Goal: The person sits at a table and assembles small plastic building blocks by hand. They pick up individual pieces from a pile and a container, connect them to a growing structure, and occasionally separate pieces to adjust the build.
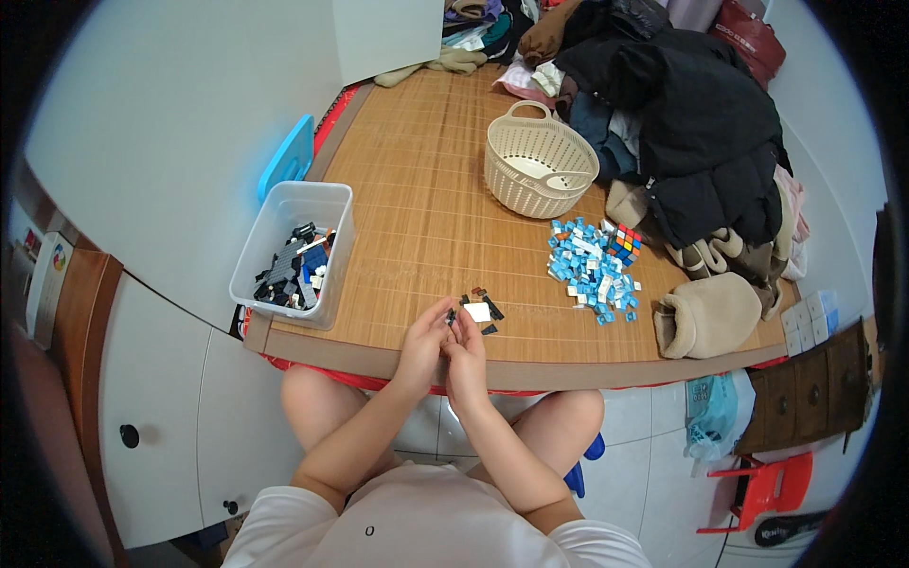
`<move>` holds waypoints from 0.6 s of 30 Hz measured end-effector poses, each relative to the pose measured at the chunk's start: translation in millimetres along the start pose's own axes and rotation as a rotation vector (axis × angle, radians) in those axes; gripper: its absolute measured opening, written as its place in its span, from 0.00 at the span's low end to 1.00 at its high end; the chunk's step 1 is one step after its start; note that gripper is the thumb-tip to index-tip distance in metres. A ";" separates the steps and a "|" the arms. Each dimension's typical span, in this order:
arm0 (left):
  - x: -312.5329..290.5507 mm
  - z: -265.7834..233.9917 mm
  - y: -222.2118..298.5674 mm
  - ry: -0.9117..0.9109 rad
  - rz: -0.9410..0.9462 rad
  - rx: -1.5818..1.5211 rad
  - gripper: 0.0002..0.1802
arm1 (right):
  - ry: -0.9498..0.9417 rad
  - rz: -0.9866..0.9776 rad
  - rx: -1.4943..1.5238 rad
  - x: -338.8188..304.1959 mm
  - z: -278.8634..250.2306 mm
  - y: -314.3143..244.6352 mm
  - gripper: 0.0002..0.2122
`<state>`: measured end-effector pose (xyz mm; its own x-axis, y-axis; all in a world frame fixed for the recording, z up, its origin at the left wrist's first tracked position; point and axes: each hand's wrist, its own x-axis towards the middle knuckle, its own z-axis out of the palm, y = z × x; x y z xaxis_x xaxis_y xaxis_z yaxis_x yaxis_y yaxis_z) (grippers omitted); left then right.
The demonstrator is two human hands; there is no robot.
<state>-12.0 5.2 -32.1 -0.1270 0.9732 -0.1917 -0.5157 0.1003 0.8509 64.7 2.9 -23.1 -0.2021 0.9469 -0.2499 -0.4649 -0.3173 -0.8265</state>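
Note:
My left hand (423,346) and my right hand (466,360) meet at the near edge of the bamboo mat, fingertips pinched together. Between them is a small dark building brick (452,317), mostly covered by the fingers, so its exact shape is hidden. Just beyond my right fingertips lies a flat white piece (477,312), with several loose black pieces (495,310) and a few brown ones around it. To the left stands a clear plastic box (338,256) holding a heap of black, grey, blue and white bricks (289,268).
A blue lid (287,159) leans behind the box. On the right are a pile of light-blue and white tiles (589,270), a puzzle cube (624,245) and a beige basket (540,151). Dark clothes (705,123) and a beige furry item (710,317) lie farther right.

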 end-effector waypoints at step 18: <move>-27.0 18.4 12.5 0.093 0.155 -0.196 0.26 | -0.029 -0.081 0.146 -22.3 16.2 -15.9 0.27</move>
<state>0.6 -16.0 -7.3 -0.2899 0.9497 -0.1187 -0.6370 -0.0990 0.7645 62.6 -13.9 3.8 -0.1829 0.9685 -0.1691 -0.6003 -0.2462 -0.7609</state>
